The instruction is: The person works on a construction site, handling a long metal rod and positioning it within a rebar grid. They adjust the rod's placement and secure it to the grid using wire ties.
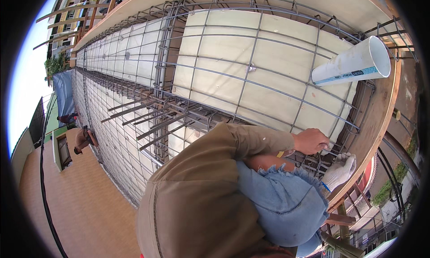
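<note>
My left hand, bare, reaches in from a long brown sleeve just above the steel bars at the near right corner of the mesh. Its fingers are curled closed; what they hold, if anything, is too small to make out. My right hand, in a whitish glove, is close beside it against the wooden form edge. The gloved fingers bend in toward the bars, and their grip is partly hidden. Below both hands lies a dark bundle of reinforcing bars. My knee in frayed jeans is bent next to them.
Steel mesh spans pale foam blocks, with rebar beams between. A white plastic pipe leans at the right corner. Loose bar ends jut out at mid-left. Two people, one a crouching person, are far left. Beyond the right edge is a drop.
</note>
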A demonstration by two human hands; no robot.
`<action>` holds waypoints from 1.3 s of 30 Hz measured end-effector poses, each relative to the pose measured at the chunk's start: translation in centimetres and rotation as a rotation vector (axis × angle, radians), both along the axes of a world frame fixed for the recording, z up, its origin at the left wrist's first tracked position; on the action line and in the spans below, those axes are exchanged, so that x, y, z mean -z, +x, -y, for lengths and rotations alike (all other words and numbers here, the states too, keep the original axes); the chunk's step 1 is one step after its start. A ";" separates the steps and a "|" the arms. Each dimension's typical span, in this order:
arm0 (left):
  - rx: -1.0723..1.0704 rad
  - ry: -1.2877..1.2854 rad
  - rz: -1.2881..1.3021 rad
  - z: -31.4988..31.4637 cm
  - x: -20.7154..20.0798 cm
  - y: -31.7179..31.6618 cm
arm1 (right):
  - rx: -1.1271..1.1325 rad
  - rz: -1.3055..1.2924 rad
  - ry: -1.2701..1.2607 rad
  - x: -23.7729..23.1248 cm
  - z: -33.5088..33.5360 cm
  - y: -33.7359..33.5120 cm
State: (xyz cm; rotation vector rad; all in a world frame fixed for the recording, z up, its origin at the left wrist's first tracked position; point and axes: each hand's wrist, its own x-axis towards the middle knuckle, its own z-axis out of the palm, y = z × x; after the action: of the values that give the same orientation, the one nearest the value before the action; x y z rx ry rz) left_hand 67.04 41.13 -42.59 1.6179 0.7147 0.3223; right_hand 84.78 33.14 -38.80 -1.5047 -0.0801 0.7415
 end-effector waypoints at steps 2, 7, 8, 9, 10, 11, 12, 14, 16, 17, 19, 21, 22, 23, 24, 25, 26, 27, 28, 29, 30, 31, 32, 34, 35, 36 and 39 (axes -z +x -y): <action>-0.057 -0.027 0.047 0.0 0.2 -0.1 | -0.009 -0.015 0.018 -0.1 -0.2 0.1; -0.124 0.008 0.078 -0.4 0.3 -0.5 | -0.060 0.026 0.036 -0.8 -1.4 -0.6; -0.141 -0.012 0.065 -0.4 0.2 -0.5 | -0.065 0.031 0.041 -0.9 -1.8 -0.8; -0.158 -0.033 0.054 -0.3 0.1 -0.5 | -0.059 0.032 0.057 -1.0 -2.2 -1.0; -0.171 -0.059 0.045 -0.3 0.1 -0.6 | -0.065 0.048 0.028 -1.1 -2.5 -1.1; -0.169 -0.015 0.034 -0.4 0.1 -0.8 | -0.060 0.058 0.008 -1.2 -2.8 -1.2; -0.162 0.023 0.023 -0.4 0.2 -1.1 | -0.056 0.052 -0.010 -1.2 -3.1 -1.2; -0.261 0.200 -0.008 -0.8 0.6 -1.9 | -0.066 0.117 -0.031 -1.5 -3.3 -0.8; -0.474 0.477 -0.052 -1.8 1.5 -3.4 | -0.057 0.171 -0.063 -1.7 -3.2 -0.2; -0.482 0.545 -0.109 -2.9 2.2 -4.3 | -0.062 0.212 -0.084 -1.8 -3.1 0.1; -0.520 0.687 -0.204 -5.0 3.9 -6.8 | -0.059 0.274 -0.100 -1.9 -2.9 0.6; -0.262 0.579 -0.409 -6.0 5.2 -8.7 | -0.057 0.274 -0.101 -1.8 -2.8 0.8; -0.141 0.521 -0.504 -6.3 5.7 -9.2 | -0.042 0.257 -0.098 -1.7 -2.8 0.9; -0.148 0.520 -0.485 -6.5 6.2 -9.4 | -0.027 0.235 -0.098 -1.6 -2.8 0.8; -0.150 0.507 -0.472 -6.4 6.6 -9.3 | -0.043 0.230 -0.097 -1.6 -2.8 0.9; -0.144 0.484 -0.451 -6.2 6.9 -9.2 | -0.024 0.217 -0.093 -1.5 -2.8 0.8; -0.181 0.515 -0.431 -6.2 7.2 -9.2 | -0.005 0.204 -0.089 -1.5 -2.9 0.9; -0.214 0.537 -0.406 -6.0 7.4 -9.0 | 0.014 0.193 -0.086 -1.5 -2.9 0.9; -0.261 0.566 -0.375 -5.9 7.6 -8.9 | 0.024 0.185 -0.091 -1.6 -2.8 1.0; -0.244 0.555 -0.394 -5.9 7.7 -8.9 | 0.035 0.176 -0.093 -1.7 -2.7 1.2; -0.239 0.550 -0.407 -5.9 7.7 -8.8 | 0.041 0.168 -0.080 -1.8 -2.7 1.3; -0.224 0.533 -0.422 -5.9 7.7 -8.8 | 0.047 0.175 -0.112 -1.8 -2.6 1.5; -0.228 0.539 -0.424 -6.0 7.7 -8.9 | 0.046 0.183 -0.131 -1.9 -2.6 1.6; -0.212 0.520 -0.438 -6.1 7.4 -8.9 | 0.045 0.186 -0.126 -2.0 -2.7 1.7; -0.205 0.515 -0.454 -6.1 7.2 -8.8 | 0.047 0.181 -0.105 -2.1 -2.8 1.8; -0.190 0.499 -0.474 -6.1 7.0 -8.8 | 0.061 0.150 -0.094 -2.0 -2.9 1.8; -0.208 0.448 -0.504 -5.2 6.3 -8.7 | 0.033 0.147 -0.050 -2.3 -2.8 1.9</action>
State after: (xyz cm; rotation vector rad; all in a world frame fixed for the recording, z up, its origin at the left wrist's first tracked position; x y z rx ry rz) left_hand 58.30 46.35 -48.92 2.0846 1.2669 0.2334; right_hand 86.67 35.91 -36.46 -1.6036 -0.1481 0.6100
